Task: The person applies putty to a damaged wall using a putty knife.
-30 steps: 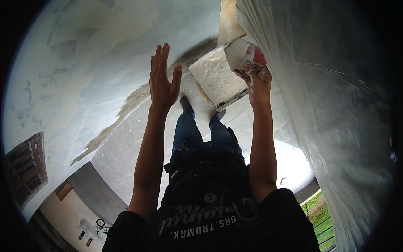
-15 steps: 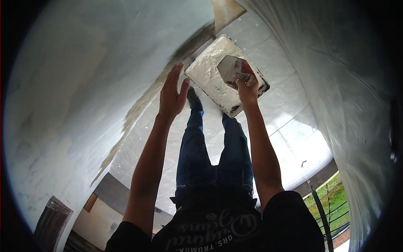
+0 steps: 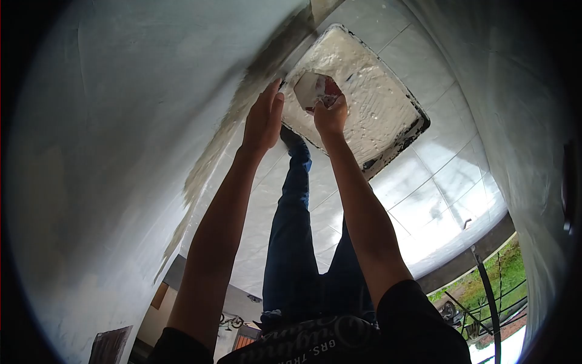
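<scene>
In my right hand [image 3: 331, 115] is a putty knife [image 3: 310, 89] with a broad, pale blade and a red, paste-smeared part near my fingers. Its blade overlaps the near-left part of a wide tray [image 3: 397, 151] with dark, chipped edges. Thick off-white paste [image 3: 370, 91] spreads over that tray with a rough, ridged surface. My left hand [image 3: 262, 118] is held up at the tray's left edge, fingers stretched out together and thumb alongside, nothing visible in it. The right hand's fingers wrap the tool, so part of its handle is hidden.
To the left rises a pale, patchy wall [image 3: 121, 151] with a rough grey strip [image 3: 224, 133] along its base. Light tiles [image 3: 418, 182] cover the floor. Translucent plastic sheeting [image 3: 515, 121] hangs at the right. A dark post [image 3: 488, 303] and grass [image 3: 509, 261] show beyond.
The putty knife has moved left across the tray in my right hand. The tray appears larger and further right in view. My left hand has shifted slightly right and up.
</scene>
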A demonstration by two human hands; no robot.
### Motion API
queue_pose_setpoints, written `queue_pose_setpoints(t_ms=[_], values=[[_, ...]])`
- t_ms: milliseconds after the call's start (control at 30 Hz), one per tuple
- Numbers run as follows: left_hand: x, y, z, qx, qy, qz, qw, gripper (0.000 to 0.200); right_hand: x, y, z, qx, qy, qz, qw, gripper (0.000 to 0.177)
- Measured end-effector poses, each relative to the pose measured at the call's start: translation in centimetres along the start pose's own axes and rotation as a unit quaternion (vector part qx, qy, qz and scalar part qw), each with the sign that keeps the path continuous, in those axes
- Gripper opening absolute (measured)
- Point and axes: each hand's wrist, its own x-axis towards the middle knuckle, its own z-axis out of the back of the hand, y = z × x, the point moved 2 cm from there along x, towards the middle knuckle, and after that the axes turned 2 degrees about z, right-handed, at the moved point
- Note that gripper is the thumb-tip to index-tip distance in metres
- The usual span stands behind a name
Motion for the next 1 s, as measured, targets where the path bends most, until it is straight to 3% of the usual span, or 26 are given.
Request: queue_pose_setpoints(t_ms=[367,467,633,967,1000], values=[[0.0,-1.7,-1.0,-0.023,0.007,0.019,1.000,0.057,-1.0,2.0,0.1,-0.003,-0.005,-0.022,1.000,0.034],[0.1,-1.7,-1.0,-0.026,0.009,0.021,0.999,0.059,-0.8,2.2,-0.5,-0.013,-0.007,0.025,1.000,0.036],[0.1,-2.1,-1.1,-0.007,0.017,0.016,1.000,0.061,-0.7,1.6,-0.1,0.097,0.035,-0.034,0.994,0.044],[-0.1,-2.6,-1.2,0.016,0.028,0.021,0.999,0.061,-1.9,3.6,1.9,0.172,0.072,-0.022,0.982,0.037],[-0.2,-2.6,-1.0,-0.038,0.034,0.038,0.998,0.061,-1.9,3.6,2.2,0.225,0.103,-0.048,0.968,0.038]])
